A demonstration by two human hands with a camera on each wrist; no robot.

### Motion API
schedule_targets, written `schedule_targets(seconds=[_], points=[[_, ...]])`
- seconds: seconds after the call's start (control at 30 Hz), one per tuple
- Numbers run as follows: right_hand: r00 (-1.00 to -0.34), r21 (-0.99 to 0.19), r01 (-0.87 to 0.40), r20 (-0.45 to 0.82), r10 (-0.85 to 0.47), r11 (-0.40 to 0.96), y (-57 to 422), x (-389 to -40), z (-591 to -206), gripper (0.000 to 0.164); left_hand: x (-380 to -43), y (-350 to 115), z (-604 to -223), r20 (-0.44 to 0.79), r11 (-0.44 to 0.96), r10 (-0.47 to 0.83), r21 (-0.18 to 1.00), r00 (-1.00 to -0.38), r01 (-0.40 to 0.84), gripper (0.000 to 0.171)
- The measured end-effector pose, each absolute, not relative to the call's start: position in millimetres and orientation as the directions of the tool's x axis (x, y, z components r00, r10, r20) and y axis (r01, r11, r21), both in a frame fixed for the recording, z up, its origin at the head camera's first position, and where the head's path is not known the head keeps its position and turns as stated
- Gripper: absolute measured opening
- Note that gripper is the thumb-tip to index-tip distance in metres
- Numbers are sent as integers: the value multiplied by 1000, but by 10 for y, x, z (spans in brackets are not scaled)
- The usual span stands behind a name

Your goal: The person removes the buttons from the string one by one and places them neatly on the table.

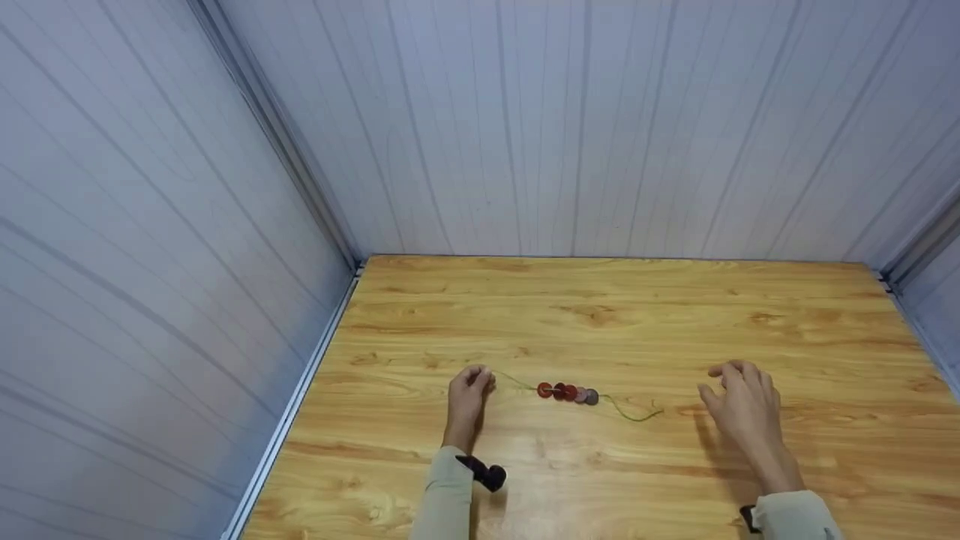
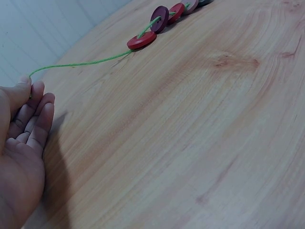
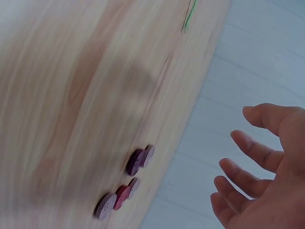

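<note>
Left wrist view shows the left hand (image 2: 21,152) pinching one end of a thin green cord (image 2: 81,64) between thumb and forefinger, the other fingers loosely bent beneath. Just beyond those fingertips the cord runs clear, then threads a red button (image 2: 142,41), a dark purple button (image 2: 159,20), a second red button (image 2: 176,12), a pinkish button and a dark grey one, all resting on the wooden table (image 2: 190,119). The cord looks soft, limp and nearly weightless, so it should be guided by pulling rather than pushing, and a firm pinch near its very tip would suit it. The buttons look rigid, light and smooth, likely to slide along the cord if it tilts; their rims seem the best hold. Past the grey button, the cord's loose tail (image 1: 637,419) curves toward the right hand (image 1: 746,409) and stops short of its fingers, which are spread, lightly bent and grip nothing. Near those fingers, right wrist view shows five more buttons (image 3: 136,162) on the table, in two clusters, with no cord visible through them.
</note>
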State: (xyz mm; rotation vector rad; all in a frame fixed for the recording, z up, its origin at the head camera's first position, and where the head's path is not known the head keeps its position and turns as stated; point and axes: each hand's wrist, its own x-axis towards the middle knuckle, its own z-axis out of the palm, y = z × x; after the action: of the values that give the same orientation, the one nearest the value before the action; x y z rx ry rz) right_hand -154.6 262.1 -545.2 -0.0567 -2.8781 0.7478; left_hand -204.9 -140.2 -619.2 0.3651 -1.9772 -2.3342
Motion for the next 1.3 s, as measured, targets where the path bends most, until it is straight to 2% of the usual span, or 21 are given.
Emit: schedule_targets(seconds=[0.17,0.3,0.67,1.0,1.3], points=[[-987,-499,-31,151,51,866,2490,-1607,-5463,32,-2037,-1409,-6110,-167,-225,-181,966,-969,-124,16],[-988,-498,-56,154,25,866,2382,-1646,-5487,32,-2080,-1409,-6247,-171,-254,-185,960,-968,-121,15],[-987,-544,-131,147,-59,829,2081,-1783,-5632,34,-2105,-1384,-6289,-151,-253,-215,963,-965,-95,11],[-972,-553,-212,208,-113,805,1848,-1823,-5781,34,-2089,-1404,-6287,-139,-241,-185,966,-973,-92,16],[-971,-572,-235,171,-167,786,1664,-1836,-5871,33,-2078,-1399,-6294,-156,-249,-185,963,-970,-107,19]])
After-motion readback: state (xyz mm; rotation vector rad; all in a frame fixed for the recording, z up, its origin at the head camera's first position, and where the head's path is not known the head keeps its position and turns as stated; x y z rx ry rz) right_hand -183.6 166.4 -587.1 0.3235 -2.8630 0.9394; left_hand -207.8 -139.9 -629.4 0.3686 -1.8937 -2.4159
